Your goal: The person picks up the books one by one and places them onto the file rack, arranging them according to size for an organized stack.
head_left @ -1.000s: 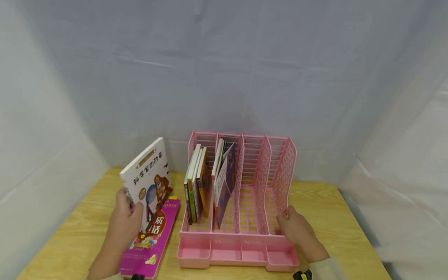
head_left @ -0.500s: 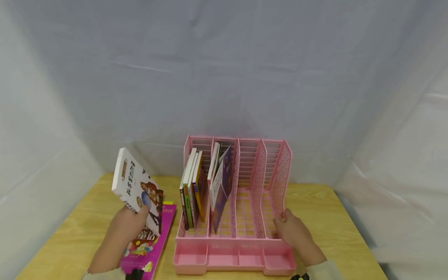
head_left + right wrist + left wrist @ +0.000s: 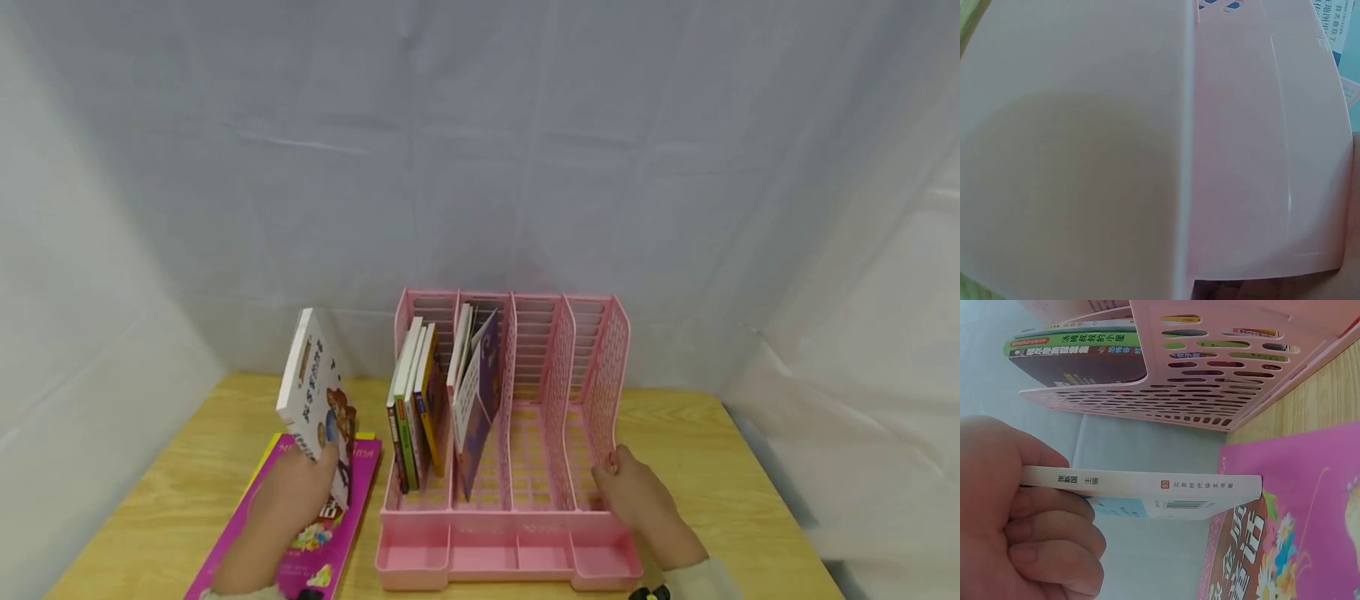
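My left hand (image 3: 292,492) grips a white storybook (image 3: 313,400), thumb on the illustrated cover side. The book stands nearly upright, spine toward me, left of a pink desk organizer (image 3: 483,523). In the left wrist view its spine (image 3: 1129,478) is pinched between thumb and curled fingers (image 3: 1060,531). Beneath it a magenta book (image 3: 360,475) lies flat on the table, partly covered by my left arm. My right hand (image 3: 637,500) pinches the front edge of the organizer's rightmost wall; the right wrist view shows mostly the organizer's pink plastic (image 3: 1241,137).
Several books (image 3: 412,400) stand in the organizer's leftmost slot. The second slot holds thin books, with a purple one (image 3: 480,408) leaning. Small trays (image 3: 543,558) line the organizer's front. A yellow edge (image 3: 258,467) shows under the magenta book on the wooden table (image 3: 180,475).
The left hand has turned the white book from cover-facing to nearly edge-on and shifted it slightly right after a dip left. More of the magenta book shows. The right hand stays on the wall.
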